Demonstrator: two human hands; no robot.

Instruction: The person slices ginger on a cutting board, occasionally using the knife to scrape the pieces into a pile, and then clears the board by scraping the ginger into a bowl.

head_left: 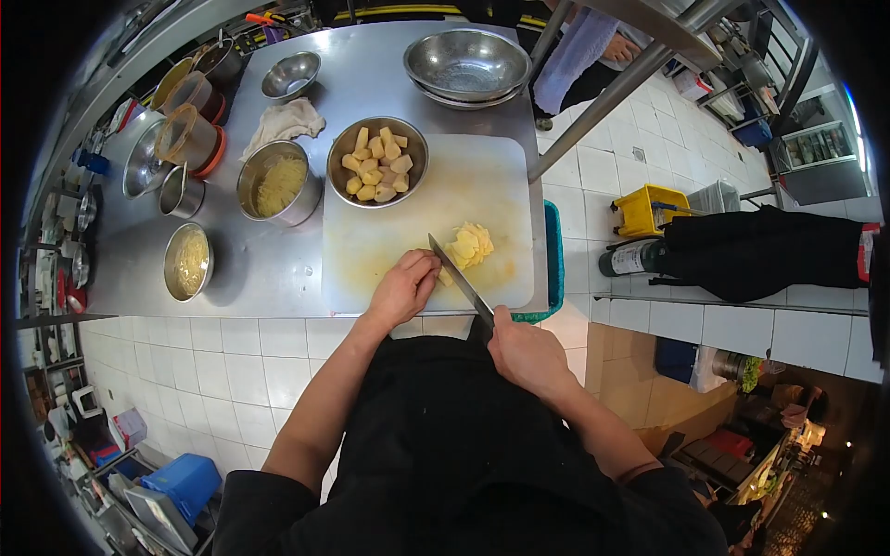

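The right hand (530, 354) is wrapped round the knife (466, 286), and the left hand (404, 289), curled, grip unclear, sits beside the blade, where sideways slippage could nick fingertips, pale slices (471, 245) lying opposite on the white board (366, 264).

One wide, dark-cornered view from the wearer's head, facing forward and steeply down, fairly close above left hand (405, 287) and right hand (528, 350) by the bench's (269, 283) near edge; far edge near the top.
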